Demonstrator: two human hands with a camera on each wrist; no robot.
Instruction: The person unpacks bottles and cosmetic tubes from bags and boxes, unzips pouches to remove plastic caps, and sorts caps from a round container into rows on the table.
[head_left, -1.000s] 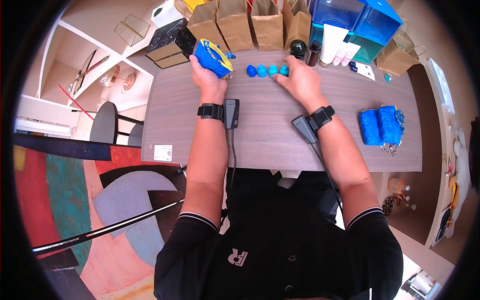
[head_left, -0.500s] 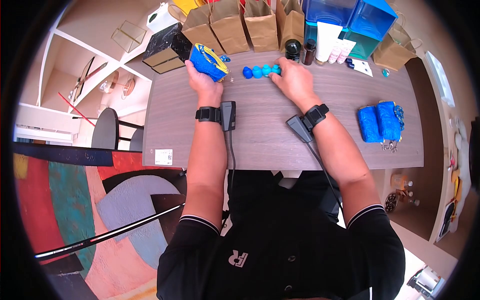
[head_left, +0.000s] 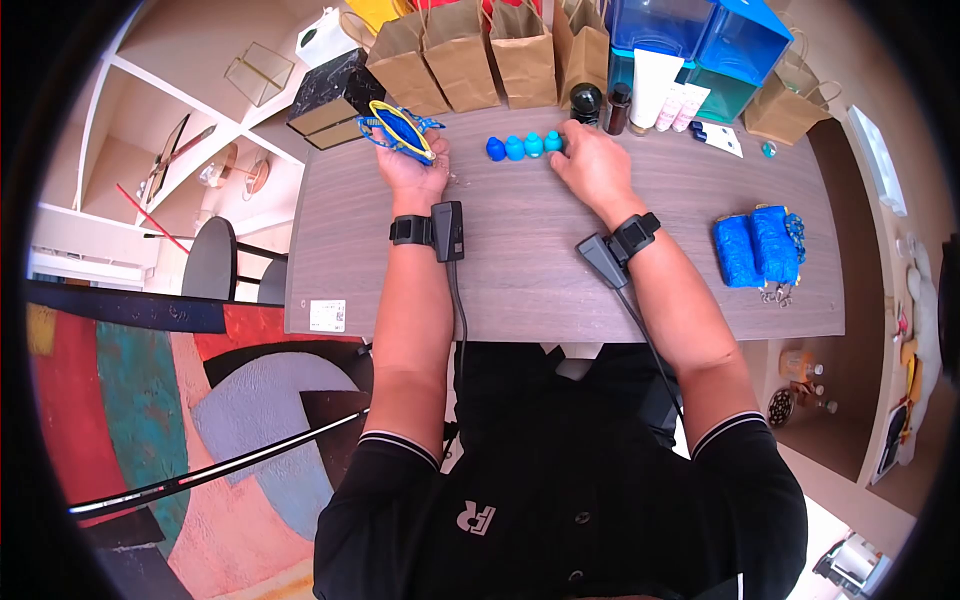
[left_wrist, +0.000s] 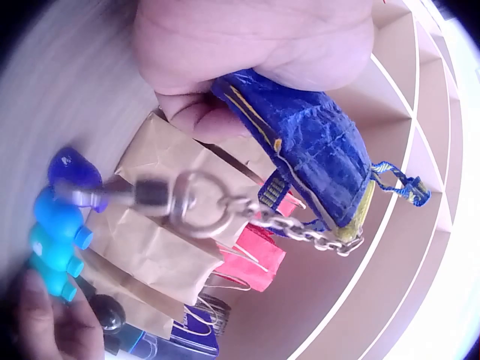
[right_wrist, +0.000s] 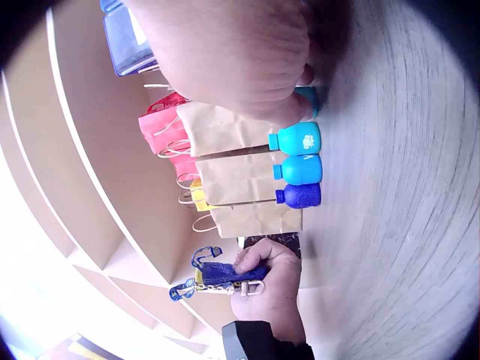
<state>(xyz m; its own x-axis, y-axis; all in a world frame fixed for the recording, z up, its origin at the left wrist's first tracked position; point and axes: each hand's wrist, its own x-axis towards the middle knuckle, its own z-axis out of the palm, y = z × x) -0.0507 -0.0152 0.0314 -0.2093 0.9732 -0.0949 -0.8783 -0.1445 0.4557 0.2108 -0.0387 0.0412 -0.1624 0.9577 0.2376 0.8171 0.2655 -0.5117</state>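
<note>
My left hand (head_left: 415,178) holds a small blue pouch (left_wrist: 307,142) with a yellow-edged zip; its mouth faces up in the head view. Blue-and-yellow cords stick out from the pouch, and a metal chain with a ring and clasp (left_wrist: 202,202) hangs from it. My right hand (head_left: 598,168) is at the right end of a row of small squat bottles, thumb and fingers at the teal bottle (head_left: 553,140) there. In the right wrist view that hand mostly hides this bottle. Beside it stand a turquoise bottle (right_wrist: 300,139), a light blue bottle (right_wrist: 301,169) and a dark blue bottle (right_wrist: 304,196).
Brown paper bags (head_left: 460,70) line the back of the table (head_left: 500,270). A black marbled box (head_left: 335,95) stands back left. Behind my right hand are a dark round-topped bottle (head_left: 586,100), a brown bottle (head_left: 618,108) and a white tube (head_left: 656,85). Blue pouches (head_left: 755,247) lie at right.
My left hand has turned the pouch so that its zipped mouth tips upward and its cords show on both sides. My right hand stays by the end bottle, shifted only slightly.
</note>
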